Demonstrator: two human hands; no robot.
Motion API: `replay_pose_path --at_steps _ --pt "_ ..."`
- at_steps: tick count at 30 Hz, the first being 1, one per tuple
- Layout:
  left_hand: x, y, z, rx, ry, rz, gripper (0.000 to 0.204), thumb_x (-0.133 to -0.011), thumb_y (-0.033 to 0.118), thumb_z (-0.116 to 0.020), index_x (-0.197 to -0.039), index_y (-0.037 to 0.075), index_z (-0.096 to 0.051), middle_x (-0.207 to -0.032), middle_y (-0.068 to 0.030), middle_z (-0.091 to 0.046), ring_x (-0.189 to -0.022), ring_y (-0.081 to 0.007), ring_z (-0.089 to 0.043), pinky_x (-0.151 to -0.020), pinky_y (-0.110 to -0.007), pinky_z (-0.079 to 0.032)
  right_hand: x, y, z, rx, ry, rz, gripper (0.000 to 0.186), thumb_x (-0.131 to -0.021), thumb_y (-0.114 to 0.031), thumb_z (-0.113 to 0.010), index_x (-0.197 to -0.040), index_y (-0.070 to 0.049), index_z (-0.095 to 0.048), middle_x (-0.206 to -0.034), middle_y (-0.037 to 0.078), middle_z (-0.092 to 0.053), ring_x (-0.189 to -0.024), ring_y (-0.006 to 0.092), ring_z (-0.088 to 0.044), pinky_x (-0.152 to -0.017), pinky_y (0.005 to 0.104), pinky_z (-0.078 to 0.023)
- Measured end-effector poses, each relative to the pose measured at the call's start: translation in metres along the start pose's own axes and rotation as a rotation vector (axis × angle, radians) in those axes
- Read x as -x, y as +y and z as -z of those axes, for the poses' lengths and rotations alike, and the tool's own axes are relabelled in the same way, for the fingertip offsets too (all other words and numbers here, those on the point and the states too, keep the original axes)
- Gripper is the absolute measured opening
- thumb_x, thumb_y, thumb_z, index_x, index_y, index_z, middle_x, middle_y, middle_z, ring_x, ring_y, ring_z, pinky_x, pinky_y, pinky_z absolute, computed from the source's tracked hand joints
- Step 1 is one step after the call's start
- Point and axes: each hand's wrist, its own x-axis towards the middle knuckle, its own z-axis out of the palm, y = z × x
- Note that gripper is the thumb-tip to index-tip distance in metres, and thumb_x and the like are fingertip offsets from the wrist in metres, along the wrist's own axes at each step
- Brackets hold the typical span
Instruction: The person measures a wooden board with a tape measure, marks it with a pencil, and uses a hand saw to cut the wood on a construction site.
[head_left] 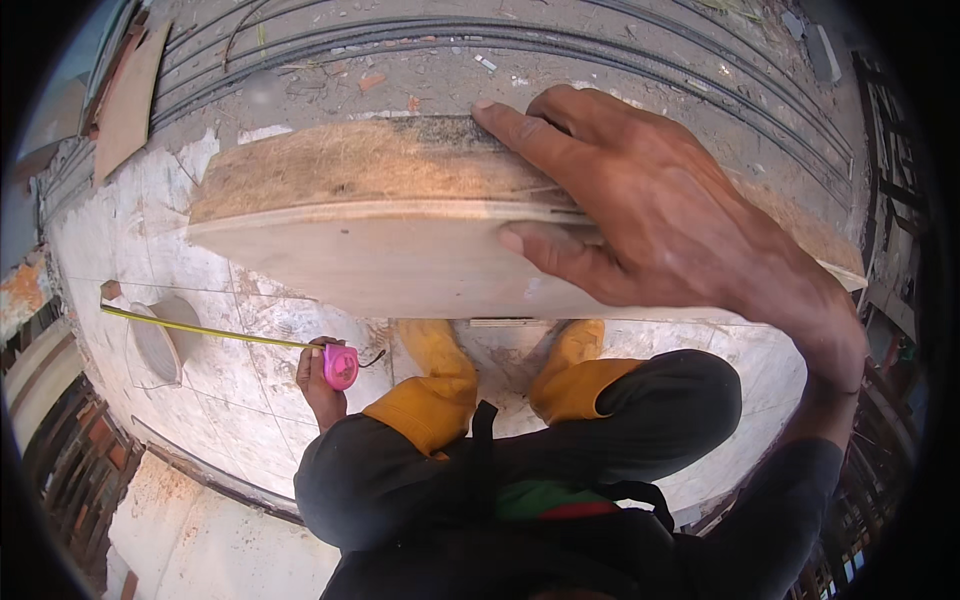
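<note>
A thick wooden board [370,250] stands across the middle, with a worn brown upper edge and a paler near face. My right hand [650,200] grips it right of centre, thumb against the near face and fingers over the top edge. Down by my left knee, my left hand [318,385] is closed round a pink tape measure [341,367]. Its yellow blade [210,330] runs out leftward, the far end lying close to a small wooden block [110,290]. A curved, pale wooden piece [158,345] lies beneath the blade.
Long steel rebars [480,35] lie along the far side on dusty ground with rubble. A leaning wooden sheet [135,100] is at the far left. Stacked timber [75,450] lines the left edge. My feet in yellow boots [435,380] rest on whitish tiles [240,400].
</note>
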Motion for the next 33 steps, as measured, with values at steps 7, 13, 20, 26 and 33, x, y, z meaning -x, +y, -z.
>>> replay_pose_path --at_steps 7,13,20,26,33 --pt "0.048 0.006 0.02 -0.148 0.143 -0.028 0.018 -0.098 0.011 -0.053 -0.1 -0.003 -0.065 -0.093 -0.0097 -0.066 -0.085 -0.0159 -0.062 -0.076 -0.03 -0.052 -0.144 0.162 -0.09 -0.074 -0.104 -0.22 0.08 -0.092 -0.068 -0.042 -0.136 -0.001 -0.053 -0.122 0.026 -0.062 -0.118 0.0398 -0.058 -0.1 0.0482 -0.046" --pt "0.088 0.039 0.039 -0.311 0.241 0.022 0.018 -0.096 0.012 -0.057 -0.099 -0.004 -0.066 -0.086 -0.0038 -0.064 -0.077 -0.0104 -0.056 -0.068 -0.025 -0.048 -0.185 0.207 -0.144 -0.051 -0.092 -0.267 0.069 -0.092 -0.065 -0.046 -0.117 -0.004 -0.066 -0.111 0.023 -0.067 -0.108 0.0391 -0.062 -0.092 0.0477 -0.049" --pt "0.014 0.1 -0.029 -0.501 -0.03 0.156 0.017 -0.095 0.014 -0.061 -0.102 0.0 -0.067 -0.085 -0.0024 -0.062 -0.073 -0.009 -0.055 -0.062 -0.023 -0.046 -0.109 0.184 -0.131 -0.302 0.207 -0.227 0.053 -0.098 -0.052 -0.044 -0.097 -0.006 -0.07 -0.091 0.018 -0.07 -0.087 0.0319 -0.068 -0.076 0.0431 -0.052" --pt "-0.115 0.135 -0.192 -1.425 -0.572 -0.414 0.02 -0.085 0.022 -0.063 -0.095 0.008 -0.074 -0.088 -0.0132 -0.071 -0.077 -0.0283 -0.069 -0.072 -0.038 -0.053 0.04 0.187 -0.137 -1.668 0.561 -0.288 0.068 -0.102 -0.059 -0.026 -0.123 -0.003 -0.058 -0.103 0.014 -0.068 -0.087 0.0205 -0.068 -0.074 0.0326 -0.053" --pt "-0.132 0.11 -0.436 -1.766 -0.787 -0.599 0.025 -0.079 0.028 -0.062 -0.097 0.019 -0.076 -0.088 -0.0104 -0.073 -0.082 -0.0286 -0.07 -0.075 -0.04 -0.055 0.177 0.26 -0.154 -1.241 1.249 -0.967 0.034 -0.092 -0.026 -0.067 -0.112 0.001 -0.062 -0.092 0.011 -0.065 -0.078 0.0178 -0.066 -0.066 0.0286 -0.057"
